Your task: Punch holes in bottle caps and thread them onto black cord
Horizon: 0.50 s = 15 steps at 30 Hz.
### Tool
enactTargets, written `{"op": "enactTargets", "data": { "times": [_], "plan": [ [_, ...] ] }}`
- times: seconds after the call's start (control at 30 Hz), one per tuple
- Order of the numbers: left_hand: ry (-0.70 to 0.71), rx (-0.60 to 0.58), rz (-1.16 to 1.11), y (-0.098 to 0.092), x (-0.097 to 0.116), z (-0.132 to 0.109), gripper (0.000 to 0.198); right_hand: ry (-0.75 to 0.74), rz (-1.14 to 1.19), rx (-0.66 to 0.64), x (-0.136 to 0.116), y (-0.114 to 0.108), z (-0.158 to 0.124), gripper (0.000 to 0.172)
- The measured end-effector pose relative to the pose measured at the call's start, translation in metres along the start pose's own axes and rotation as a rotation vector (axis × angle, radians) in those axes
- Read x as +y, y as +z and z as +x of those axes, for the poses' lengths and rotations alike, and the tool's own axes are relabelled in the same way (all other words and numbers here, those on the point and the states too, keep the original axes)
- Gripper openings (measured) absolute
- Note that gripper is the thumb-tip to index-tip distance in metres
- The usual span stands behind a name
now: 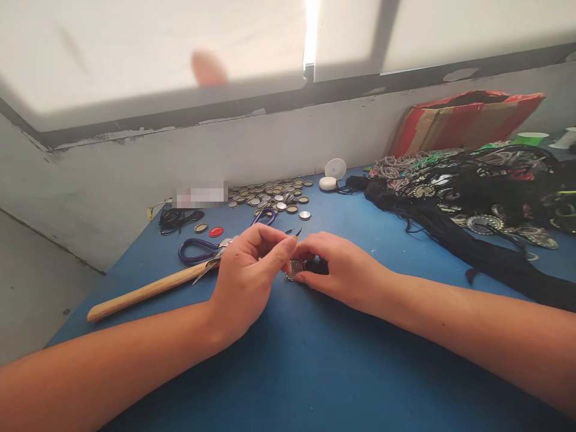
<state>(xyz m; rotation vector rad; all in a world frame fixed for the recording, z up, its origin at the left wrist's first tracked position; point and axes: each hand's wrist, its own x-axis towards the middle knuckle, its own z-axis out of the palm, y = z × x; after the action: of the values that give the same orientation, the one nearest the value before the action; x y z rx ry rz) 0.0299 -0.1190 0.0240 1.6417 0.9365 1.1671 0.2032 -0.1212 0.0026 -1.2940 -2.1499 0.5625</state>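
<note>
Bright, diffuse daylight comes through the frosted window [135,48] at the top, blown out to near white. A glaring strip [311,30] burns between its 2 panes. Shadows under the left hand [245,282] and right hand [342,270] on the blue tabletop [315,372] are soft and faint. The small metal piece [294,268] at the fingers is sharp. Wide-angle stretch bends the sill [360,90] and pulls the lower corners. 1 smeared patch [200,195] blurs the far edge.

Most of round metal piece [294,268] hidden by fingers of right hand [342,270]; blurred patch [200,195] at 11 o'clock; cord pile [495,204] cut off at 3 o'clock.
</note>
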Motion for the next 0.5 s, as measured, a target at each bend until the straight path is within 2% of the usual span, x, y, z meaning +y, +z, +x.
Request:
{"op": "enactTargets", "data": {
  "times": [0.17,0.3,0.5],
  "plan": [
    [0.015,0.022,-0.025,-0.0013,-0.0029,0.0005,0.016,0.012,0.085,0.003,-0.0033,-0.0002,-0.0041,0.013],
    [-0.077,-0.014,-0.181,-0.0006,-0.0073,0.0013,0.018,0.067,0.237,0.011,-0.0022,-0.0011,-0.0047,0.025],
    [-0.162,-0.102,0.032,-0.0020,-0.0079,0.0043,0.023,0.207,0.587,0.024,0.0034,-0.0083,-0.0029,0.026]
  ]
}}
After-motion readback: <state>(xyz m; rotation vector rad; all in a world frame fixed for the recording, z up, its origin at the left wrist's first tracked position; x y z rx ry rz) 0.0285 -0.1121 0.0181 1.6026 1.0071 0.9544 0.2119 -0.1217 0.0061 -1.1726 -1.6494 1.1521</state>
